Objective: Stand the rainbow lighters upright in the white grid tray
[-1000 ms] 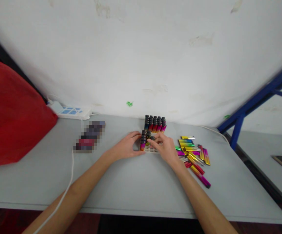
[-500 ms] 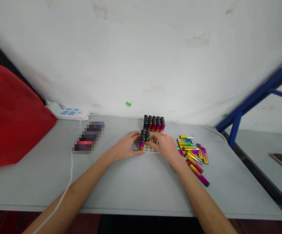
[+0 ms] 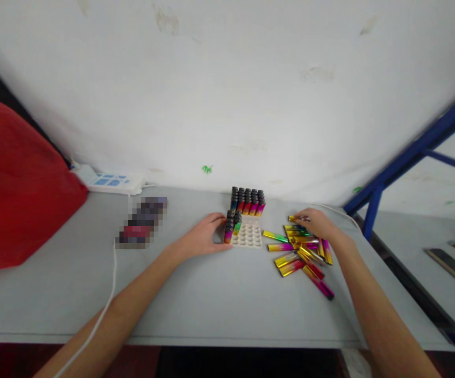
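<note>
A white tray with round holes (image 3: pixel 252 236) lies on the grey table. Several lighters (image 3: pixel 229 228) stand upright in its left part, black tops up. My left hand (image 3: pixel 205 236) rests at the tray's left side, fingers and thumb curved around the edge beside the lighters. Behind the tray stands a full block of upright lighters (image 3: pixel 248 201). To the right lies a loose pile of shiny lighters (image 3: pixel 300 247), yellow, green, red and purple. At the pile's back, my right hand (image 3: pixel 316 223) has its fingers closed on a yellow lighter (image 3: pixel 292 218).
At the left are a red bag (image 3: pixel 22 184), a white power strip (image 3: pixel 115 182) and a pixelated object (image 3: pixel 143 221) with a white cable (image 3: pixel 111 294). A blue metal frame (image 3: pixel 408 157) stands at the right, with a dark flat object (image 3: pixel 453 270) beyond it.
My right hand has moved right from the tray to the loose lighters, uncovering the tray's holes and a green lighter standing in it. My left hand has stayed nearly still.
</note>
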Action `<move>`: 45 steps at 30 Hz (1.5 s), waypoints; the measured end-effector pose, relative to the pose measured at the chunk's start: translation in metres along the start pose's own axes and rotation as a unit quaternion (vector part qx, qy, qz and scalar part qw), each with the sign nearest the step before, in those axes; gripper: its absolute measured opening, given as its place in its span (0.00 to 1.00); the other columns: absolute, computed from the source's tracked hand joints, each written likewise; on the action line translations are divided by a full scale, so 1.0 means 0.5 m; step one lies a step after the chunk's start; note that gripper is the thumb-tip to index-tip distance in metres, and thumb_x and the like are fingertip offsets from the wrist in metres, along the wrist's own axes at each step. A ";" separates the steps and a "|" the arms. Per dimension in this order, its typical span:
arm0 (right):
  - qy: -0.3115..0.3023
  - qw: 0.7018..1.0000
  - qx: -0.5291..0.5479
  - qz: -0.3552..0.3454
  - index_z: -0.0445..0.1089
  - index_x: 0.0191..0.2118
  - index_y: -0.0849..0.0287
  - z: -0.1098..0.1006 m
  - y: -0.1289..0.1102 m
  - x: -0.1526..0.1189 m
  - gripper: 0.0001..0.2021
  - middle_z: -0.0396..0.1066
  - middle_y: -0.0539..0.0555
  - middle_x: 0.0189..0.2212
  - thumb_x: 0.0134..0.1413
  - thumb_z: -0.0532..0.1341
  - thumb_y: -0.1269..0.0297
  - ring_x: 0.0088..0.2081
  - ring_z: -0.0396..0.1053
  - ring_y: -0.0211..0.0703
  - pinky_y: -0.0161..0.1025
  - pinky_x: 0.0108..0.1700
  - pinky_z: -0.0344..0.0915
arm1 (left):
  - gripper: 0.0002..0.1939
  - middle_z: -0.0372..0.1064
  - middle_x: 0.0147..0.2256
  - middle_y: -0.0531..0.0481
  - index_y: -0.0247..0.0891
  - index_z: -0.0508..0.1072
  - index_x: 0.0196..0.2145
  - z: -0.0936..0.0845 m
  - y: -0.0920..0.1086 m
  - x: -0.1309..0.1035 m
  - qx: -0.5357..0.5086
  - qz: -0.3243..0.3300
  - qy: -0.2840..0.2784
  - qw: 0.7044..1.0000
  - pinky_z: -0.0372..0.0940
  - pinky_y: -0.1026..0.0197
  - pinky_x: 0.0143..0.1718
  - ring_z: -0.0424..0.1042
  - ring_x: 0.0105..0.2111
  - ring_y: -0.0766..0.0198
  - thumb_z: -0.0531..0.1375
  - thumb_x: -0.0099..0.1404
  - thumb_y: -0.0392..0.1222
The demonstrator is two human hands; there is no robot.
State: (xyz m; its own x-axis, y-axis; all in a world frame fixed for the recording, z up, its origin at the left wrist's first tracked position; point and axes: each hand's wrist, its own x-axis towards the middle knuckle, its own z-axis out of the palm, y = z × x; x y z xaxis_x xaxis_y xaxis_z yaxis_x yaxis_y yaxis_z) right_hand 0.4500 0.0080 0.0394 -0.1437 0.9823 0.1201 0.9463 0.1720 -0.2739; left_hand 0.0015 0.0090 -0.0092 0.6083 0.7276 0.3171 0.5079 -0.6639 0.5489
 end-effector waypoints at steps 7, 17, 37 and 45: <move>0.091 0.990 0.104 0.042 0.81 0.47 0.52 -0.011 -0.036 -0.023 0.19 0.86 0.57 0.31 0.75 0.64 0.41 0.33 0.82 0.54 0.46 0.42 0.74 | 0.35 0.79 0.66 0.33 0.41 0.82 0.62 -0.001 0.006 0.000 0.003 -0.004 -0.003 1.000 0.73 0.38 0.76 0.79 0.68 0.33 0.78 0.64 0.62; 0.133 0.849 0.508 0.054 0.72 0.33 0.53 0.030 -0.270 -0.018 0.34 0.58 0.43 0.23 0.52 0.75 0.23 0.25 0.56 0.38 0.39 0.28 0.58 | 0.35 0.79 0.67 0.33 0.42 0.81 0.63 -0.003 0.004 -0.003 0.003 0.002 0.000 1.000 0.72 0.36 0.76 0.78 0.68 0.34 0.78 0.66 0.61; 0.064 0.883 0.456 0.092 0.58 0.24 0.48 0.152 -0.375 -0.065 0.30 0.56 0.47 0.21 0.67 0.58 0.30 0.27 0.55 0.43 0.42 0.29 0.51 | 0.37 0.78 0.68 0.32 0.40 0.81 0.65 -0.008 0.008 -0.008 0.000 -0.015 -0.010 1.000 0.69 0.37 0.78 0.76 0.71 0.34 0.77 0.66 0.63; 0.070 0.909 0.408 0.041 0.59 0.28 0.49 0.138 -0.381 -0.070 0.25 0.59 0.45 0.22 0.67 0.57 0.35 0.27 0.58 0.42 0.41 0.33 0.53 | 0.37 0.78 0.69 0.32 0.39 0.81 0.65 -0.007 0.008 -0.009 0.004 -0.012 -0.005 1.000 0.69 0.38 0.78 0.77 0.71 0.35 0.78 0.66 0.62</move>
State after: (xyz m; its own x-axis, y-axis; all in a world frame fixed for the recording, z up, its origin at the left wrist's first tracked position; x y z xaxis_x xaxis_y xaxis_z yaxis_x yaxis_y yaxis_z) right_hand 0.2550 -0.0542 0.0214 0.0103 0.9849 0.1727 0.4141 0.1530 -0.8973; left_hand -0.0016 0.0038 -0.0056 0.6029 0.7409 0.2960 0.5272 -0.6484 0.5492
